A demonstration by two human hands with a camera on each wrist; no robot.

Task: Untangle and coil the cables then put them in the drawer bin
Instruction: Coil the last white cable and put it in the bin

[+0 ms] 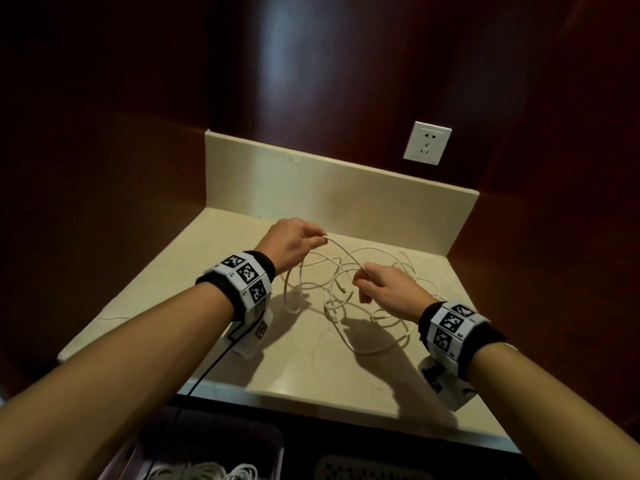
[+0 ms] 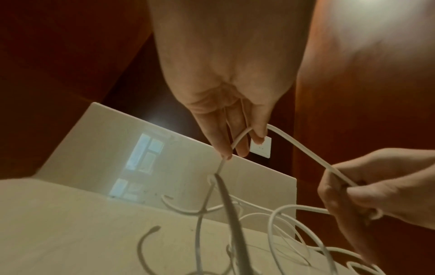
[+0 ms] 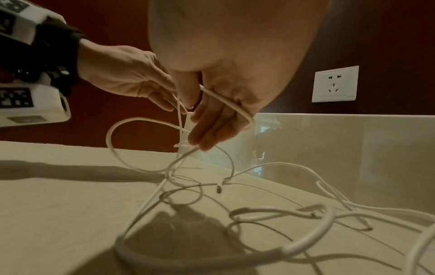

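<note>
A tangle of thin white cables point(image 1: 349, 296) lies in loose loops on the beige counter point(image 1: 173, 299). My left hand point(image 1: 294, 244) pinches one white cable point(image 2: 303, 148) at its raised top, above the tangle. My right hand point(image 1: 381, 285) grips the same strand a little lower and to the right, so a short arch of cable point(image 1: 346, 251) spans the two hands. In the right wrist view the cable point(image 3: 226, 100) runs across my right palm, and a connector end point(image 3: 219, 189) hangs free over the counter. Coiled white cables point(image 1: 207, 472) lie in the drawer bin point(image 1: 242, 434) below.
A white wall socket point(image 1: 427, 143) sits on the dark red panel above the beige backsplash point(image 1: 311, 174). Dark wood walls close in both sides of the counter. A second perforated bin point(image 1: 367, 469) shows in the open drawer at the bottom edge.
</note>
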